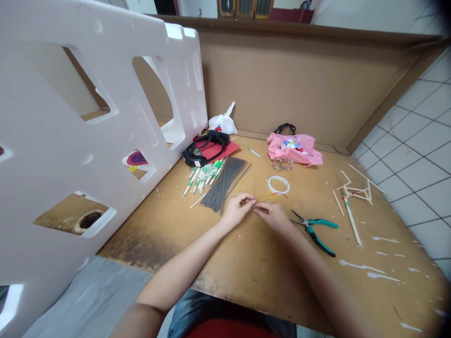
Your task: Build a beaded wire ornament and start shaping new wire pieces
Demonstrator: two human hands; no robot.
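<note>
Close together over the middle of the table, my left hand [240,206] and my right hand [273,215] meet at the fingertips. Both are closed in a pinch on a thin dark wire [254,180], which rises upright between them. Beside my left hand lies a bundle of straight grey wires [225,185]. A roll of clear cord [278,185] rests beyond my right hand, with yellow and red strands [275,195] against it. Pliers with green and black handles [315,226] lie spread to the right of my right hand.
Paper-wrapped chopsticks [202,176], a black headband [207,148] and red paper [229,149] sit at the back left. A pink bag [296,149] is at the back. Stick frames [355,192] lie right, near dried white glue [362,267]. A white plastic panel [116,136] stands left.
</note>
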